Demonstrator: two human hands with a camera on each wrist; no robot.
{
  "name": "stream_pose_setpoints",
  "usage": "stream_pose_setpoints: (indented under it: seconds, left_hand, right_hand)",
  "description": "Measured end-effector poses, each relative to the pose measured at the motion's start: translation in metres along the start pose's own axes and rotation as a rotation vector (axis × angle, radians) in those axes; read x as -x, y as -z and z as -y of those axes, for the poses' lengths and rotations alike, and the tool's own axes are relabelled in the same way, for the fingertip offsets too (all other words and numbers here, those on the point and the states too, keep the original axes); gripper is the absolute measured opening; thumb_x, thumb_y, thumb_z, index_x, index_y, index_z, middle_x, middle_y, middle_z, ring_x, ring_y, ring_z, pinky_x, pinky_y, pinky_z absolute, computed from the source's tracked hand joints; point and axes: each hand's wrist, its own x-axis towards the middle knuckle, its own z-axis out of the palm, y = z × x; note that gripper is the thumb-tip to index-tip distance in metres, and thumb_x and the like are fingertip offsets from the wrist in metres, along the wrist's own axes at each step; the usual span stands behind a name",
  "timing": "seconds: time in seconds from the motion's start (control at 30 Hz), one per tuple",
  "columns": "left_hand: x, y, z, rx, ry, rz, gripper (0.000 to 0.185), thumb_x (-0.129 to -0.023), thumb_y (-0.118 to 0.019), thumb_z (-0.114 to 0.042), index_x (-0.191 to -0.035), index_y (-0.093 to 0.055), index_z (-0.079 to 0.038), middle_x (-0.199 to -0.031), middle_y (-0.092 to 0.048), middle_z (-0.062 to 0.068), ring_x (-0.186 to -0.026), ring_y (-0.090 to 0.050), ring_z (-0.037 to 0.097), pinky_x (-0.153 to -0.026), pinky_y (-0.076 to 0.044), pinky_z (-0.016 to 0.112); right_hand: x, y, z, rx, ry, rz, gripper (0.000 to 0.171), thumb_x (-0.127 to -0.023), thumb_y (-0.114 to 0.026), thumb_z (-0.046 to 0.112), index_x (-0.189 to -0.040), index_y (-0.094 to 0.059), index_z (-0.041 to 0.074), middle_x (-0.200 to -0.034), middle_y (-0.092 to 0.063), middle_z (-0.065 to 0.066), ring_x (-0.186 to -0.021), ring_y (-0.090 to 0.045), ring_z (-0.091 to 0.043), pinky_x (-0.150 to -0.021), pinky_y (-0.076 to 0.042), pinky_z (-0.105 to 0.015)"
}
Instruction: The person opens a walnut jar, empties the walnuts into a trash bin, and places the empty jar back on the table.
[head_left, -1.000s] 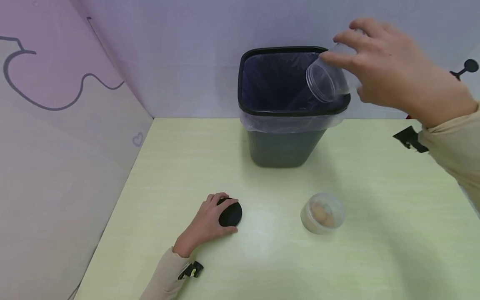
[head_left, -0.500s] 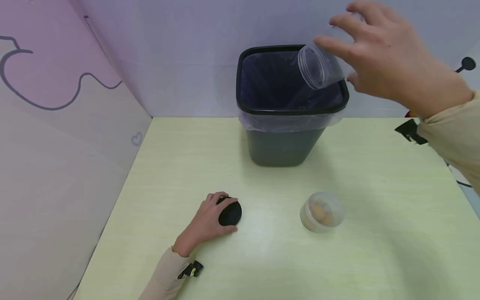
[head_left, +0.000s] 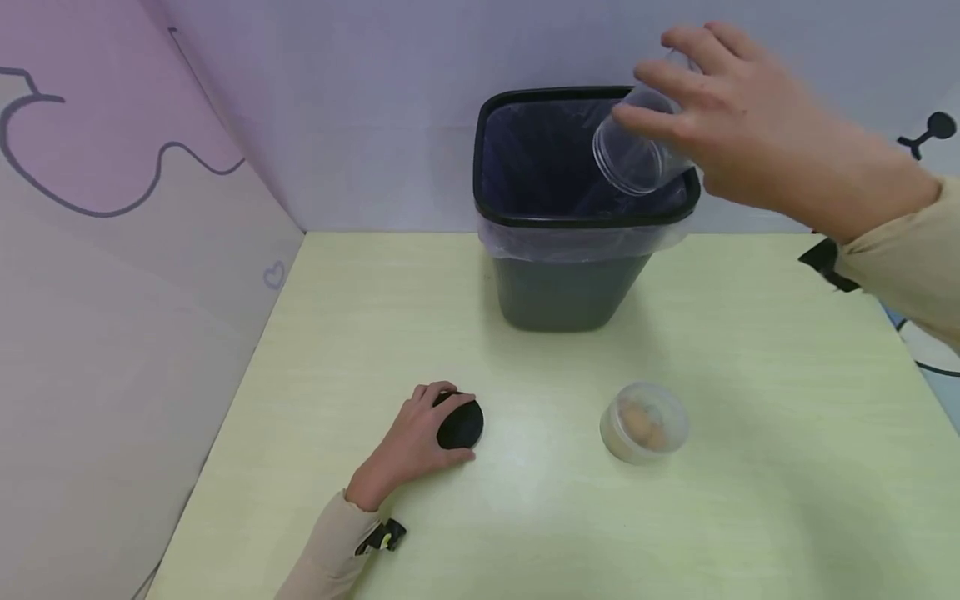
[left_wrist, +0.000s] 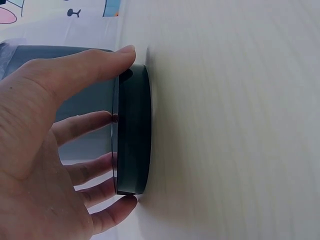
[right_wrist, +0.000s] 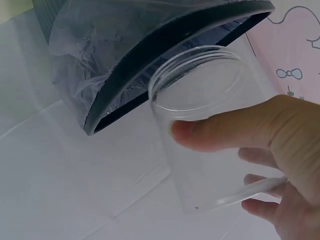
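Note:
My right hand (head_left: pixel 738 125) grips a clear plastic jar (right_wrist: pixel 200 150) above the right side of the trash bin (head_left: pixel 570 287). Tilted mouth-down toward the bin, the threaded jar has no lid on, and no contents show in it. On the table, my left hand (head_left: pixel 412 442) holds a round black lid (head_left: pixel 461 427), thumb on one edge and fingers on the other, as the left wrist view (left_wrist: pixel 132 130) shows. To the right of that hand stands a clear round tub (head_left: pixel 645 423) with several orange-brown pieces inside.
A thin plastic liner (head_left: pixel 581 243) folds over the black rim of the bin, which stands at the table's back edge against the wall. The pale table (head_left: pixel 525 517) meets a decorated wall (head_left: pixel 135 333) on the left.
My right hand and the jar shift slightly over the bin; the jar's mouth first rises, then dips and points further down. My left hand and the lid stay put.

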Motion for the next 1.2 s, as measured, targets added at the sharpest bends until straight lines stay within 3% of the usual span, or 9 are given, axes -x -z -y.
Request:
stream_pose_setpoints:
  seconds: [0.13,0.3,0.4,0.53,0.73,0.83,0.97,1.1,1.2]
  left_hand:
    - [-0.001,0.001,0.000,-0.011,-0.005,-0.010,0.068,-0.069,-0.082,-0.040,-0.128,-0.057,-0.019,-0.128,-0.046,0.010,-0.113,-0.041,0.029,-0.085,-0.040,0.048]
    - [-0.002,0.001,0.000,-0.004,0.008,-0.019,0.068,-0.069,-0.082,-0.042,-0.128,-0.058,-0.020,-0.128,-0.046,0.010,-0.113,-0.041,0.029,-0.085,-0.041,0.048]
    - [-0.003,0.000,-0.001,0.008,0.027,-0.025,0.068,-0.069,-0.082,-0.043,-0.128,-0.057,-0.021,-0.129,-0.046,0.010,-0.112,-0.042,0.028,-0.085,-0.042,0.047]
    - [-0.005,-0.001,-0.002,0.041,0.066,-0.027,0.068,-0.070,-0.081,-0.045,-0.129,-0.057,-0.022,-0.130,-0.046,0.008,-0.111,-0.042,0.026,-0.085,-0.044,0.046]
    - [-0.008,0.002,-0.003,0.077,0.107,-0.033,0.069,-0.070,-0.080,-0.046,-0.130,-0.056,-0.022,-0.129,-0.046,0.006,-0.112,-0.042,0.023,-0.084,-0.046,0.045]
    - [-0.009,0.004,-0.004,0.079,0.108,-0.035,0.070,-0.069,-0.081,-0.046,-0.130,-0.056,-0.022,-0.128,-0.046,0.006,-0.111,-0.043,0.023,-0.083,-0.046,0.046]
    - [-0.010,0.004,-0.004,0.068,0.097,-0.034,0.070,-0.069,-0.082,-0.046,-0.129,-0.057,-0.020,-0.128,-0.047,0.008,-0.112,-0.043,0.025,-0.084,-0.046,0.047]
    - [-0.011,0.004,-0.004,0.067,0.089,-0.027,0.070,-0.068,-0.082,-0.045,-0.129,-0.057,-0.019,-0.128,-0.047,0.009,-0.112,-0.044,0.026,-0.085,-0.045,0.047]
    - [-0.013,0.003,-0.003,0.065,0.075,-0.020,0.070,-0.068,-0.082,-0.045,-0.129,-0.057,-0.019,-0.126,-0.047,0.010,-0.110,-0.044,0.026,-0.085,-0.045,0.046]
  right_hand:
    - [-0.004,0.003,-0.003,0.012,-0.013,-0.006,0.080,-0.059,-0.074,-0.016,-0.132,-0.045,0.003,-0.134,-0.040,-0.030,-0.130,-0.027,-0.044,-0.112,-0.016,-0.048]
    - [-0.005,0.004,0.000,0.013,-0.046,0.172,0.086,-0.055,-0.082,-0.009,-0.131,-0.045,0.003,-0.129,-0.040,-0.031,-0.124,-0.028,-0.047,-0.107,-0.022,-0.056]
    - [-0.005,0.003,-0.001,-0.020,-0.076,0.200,0.085,-0.057,-0.079,-0.010,-0.133,-0.043,0.004,-0.130,-0.038,-0.031,-0.124,-0.027,-0.049,-0.108,-0.020,-0.057]
    - [0.001,0.004,-0.005,-0.064,-0.146,0.176,0.090,-0.057,-0.081,-0.002,-0.137,-0.039,0.005,-0.133,-0.036,-0.032,-0.124,-0.028,-0.049,-0.110,-0.016,-0.055]
    - [0.023,0.003,-0.009,-0.200,-0.296,0.066,0.104,-0.055,-0.088,0.011,-0.143,-0.033,0.005,-0.134,-0.039,-0.030,-0.126,-0.031,-0.046,-0.110,-0.019,-0.050]
    - [0.034,0.001,-0.008,-0.277,-0.361,0.009,0.103,-0.056,-0.088,0.014,-0.144,-0.035,0.005,-0.135,-0.041,-0.028,-0.124,-0.034,-0.046,-0.105,-0.028,-0.054]
    - [0.043,-0.004,-0.007,-0.346,-0.410,-0.051,0.101,-0.054,-0.089,0.019,-0.142,-0.040,0.008,-0.132,-0.045,-0.026,-0.115,-0.040,-0.047,-0.089,-0.039,-0.063]
    - [0.049,-0.009,-0.006,-0.417,-0.447,-0.086,0.103,-0.051,-0.090,0.021,-0.142,-0.042,0.009,-0.129,-0.048,-0.026,-0.112,-0.042,-0.047,-0.080,-0.038,-0.066]
    - [0.055,-0.010,-0.004,-0.465,-0.475,-0.101,0.105,-0.050,-0.090,0.021,-0.142,-0.042,0.010,-0.129,-0.049,-0.026,-0.115,-0.042,-0.047,-0.083,-0.037,-0.066]
